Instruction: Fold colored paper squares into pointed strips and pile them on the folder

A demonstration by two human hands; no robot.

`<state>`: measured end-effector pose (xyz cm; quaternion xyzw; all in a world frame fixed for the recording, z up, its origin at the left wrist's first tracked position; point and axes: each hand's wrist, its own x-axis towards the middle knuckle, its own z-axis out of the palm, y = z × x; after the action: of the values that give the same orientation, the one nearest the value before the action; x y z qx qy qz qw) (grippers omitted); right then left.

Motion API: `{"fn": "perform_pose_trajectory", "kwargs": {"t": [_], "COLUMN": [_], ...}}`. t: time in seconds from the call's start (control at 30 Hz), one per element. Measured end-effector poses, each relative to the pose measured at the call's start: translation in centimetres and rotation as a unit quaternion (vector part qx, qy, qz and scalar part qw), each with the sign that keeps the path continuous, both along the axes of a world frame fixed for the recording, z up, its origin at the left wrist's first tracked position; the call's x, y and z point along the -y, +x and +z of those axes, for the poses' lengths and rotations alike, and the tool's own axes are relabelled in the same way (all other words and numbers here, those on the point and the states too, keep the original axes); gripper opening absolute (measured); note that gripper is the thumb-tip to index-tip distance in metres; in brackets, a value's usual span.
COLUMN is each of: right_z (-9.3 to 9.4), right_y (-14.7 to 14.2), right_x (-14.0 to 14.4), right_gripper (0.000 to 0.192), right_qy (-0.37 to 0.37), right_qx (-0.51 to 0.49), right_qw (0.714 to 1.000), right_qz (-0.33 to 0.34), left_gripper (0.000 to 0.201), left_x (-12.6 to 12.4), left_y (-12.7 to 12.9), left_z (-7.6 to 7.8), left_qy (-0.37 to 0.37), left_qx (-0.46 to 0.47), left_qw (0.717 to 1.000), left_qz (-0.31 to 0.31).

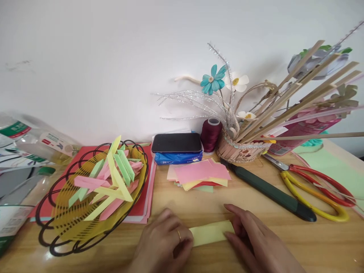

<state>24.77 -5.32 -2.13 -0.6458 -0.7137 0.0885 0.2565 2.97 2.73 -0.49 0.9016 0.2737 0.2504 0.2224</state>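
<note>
A pale yellow paper strip (pixel 212 232) lies between my two hands near the front of the table. My left hand (pixel 166 240), with a ring on one finger, is curled closed on the strip's left end. At the other end, my right hand (pixel 253 237) has its thumb and a bent finger at the paper's edge, while the forefinger stretches out above it. Just beyond the hands is a loose pile of pink, yellow, red and green paper pieces (pixel 199 172). Folded paper strips (pixel 113 178) in green, pink and yellow fill a yellow oval basket (pixel 71 223) to the left.
Plastic bottles (pixel 42 140) lie at the left. Behind the paper pile, a phone (pixel 176 143) rests on a blue packet (pixel 179 157) beside a maroon thread spool (pixel 211 134). A woven basket of sticks (pixel 240 149), a dark green-handled tool (pixel 270 189) and scissors (pixel 318 189) occupy the right.
</note>
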Motion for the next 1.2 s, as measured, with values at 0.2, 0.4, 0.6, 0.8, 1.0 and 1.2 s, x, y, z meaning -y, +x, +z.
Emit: {"fn": "perform_pose_trajectory", "kwargs": {"t": [0.2,0.4,0.6,0.8,1.0,1.2], "right_z": [0.1,0.7,0.7,1.0,1.4,1.3], "right_y": [0.0,-0.2,0.3,0.4,0.0,-0.1], "right_x": [-0.3,-0.5,-0.7,-1.0,-1.0,-1.3], "right_gripper": [0.038,0.033,0.031,0.034,0.030,0.027], "right_qy": [-0.007,-0.037,-0.091,-0.180,-0.142,-0.113], "right_qx": [-0.002,0.002,0.012,0.003,0.013,0.039], "right_qw": [1.000,0.999,0.996,0.984,0.990,0.993], "right_qz": [-0.013,-0.008,-0.008,-0.014,-0.013,-0.016], "left_gripper": [0.014,0.015,0.015,0.015,0.015,0.016], "left_x": [0.0,0.0,-0.1,-0.1,0.0,0.2], "left_y": [0.0,-0.2,-0.4,-0.2,-0.1,0.0], "left_z": [-0.1,-0.2,-0.3,-0.2,-0.3,-0.1], "left_qy": [0.001,-0.003,-0.007,0.015,0.020,0.019], "left_qx": [0.010,0.013,-0.002,0.013,0.018,0.033], "left_qw": [1.000,1.000,1.000,1.000,1.000,0.999], "left_qz": [0.000,-0.009,-0.017,-0.010,-0.009,-0.002]}}
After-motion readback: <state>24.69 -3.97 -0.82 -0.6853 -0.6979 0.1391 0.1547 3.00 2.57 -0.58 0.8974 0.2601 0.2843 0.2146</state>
